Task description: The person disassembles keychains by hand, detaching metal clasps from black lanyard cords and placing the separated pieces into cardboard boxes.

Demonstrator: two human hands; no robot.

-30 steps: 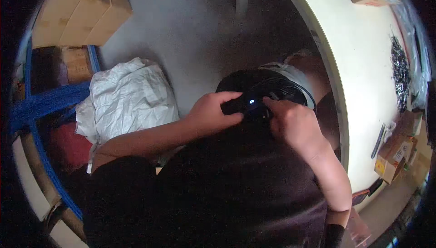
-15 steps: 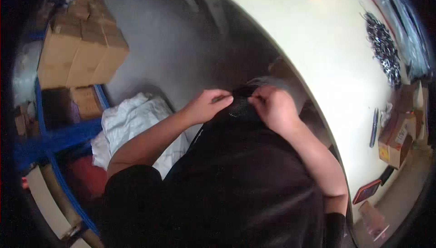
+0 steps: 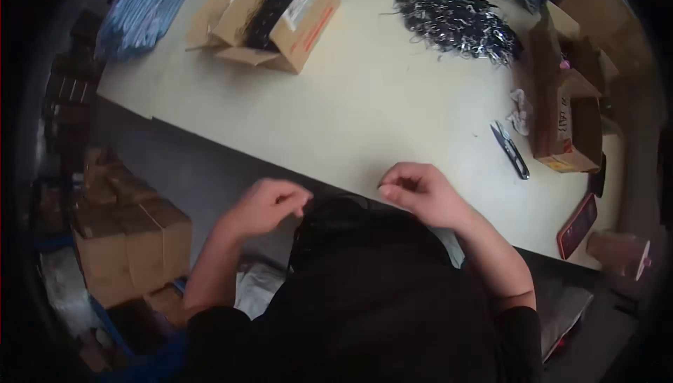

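Both of my hands hover in front of my black top [image 3: 371,292], near the front edge of the pale table [image 3: 336,127]. My left hand [image 3: 266,208] is slightly blurred, its fingers loosely bent with the tips apart, and nothing shows between them. With fingers curled, my right hand [image 3: 427,190] is held at the table edge, thumb tip close against the index finger. Whether anything small is pinched there I cannot make out. Thread snips [image 3: 512,150] lie on the table to the right of that hand.
An open cardboard box [image 3: 312,29] of dark strands stands at the back left. A pile of shiny black strips [image 3: 456,22] lies further right. Another box [image 3: 568,124], a phone [image 3: 578,226] and a cup [image 3: 617,253] line the right side. Cartons [image 3: 133,246] sit lower left.
My view has swung toward the table. Both hands were pinching dark material at my front; they have come away from it and moved apart.
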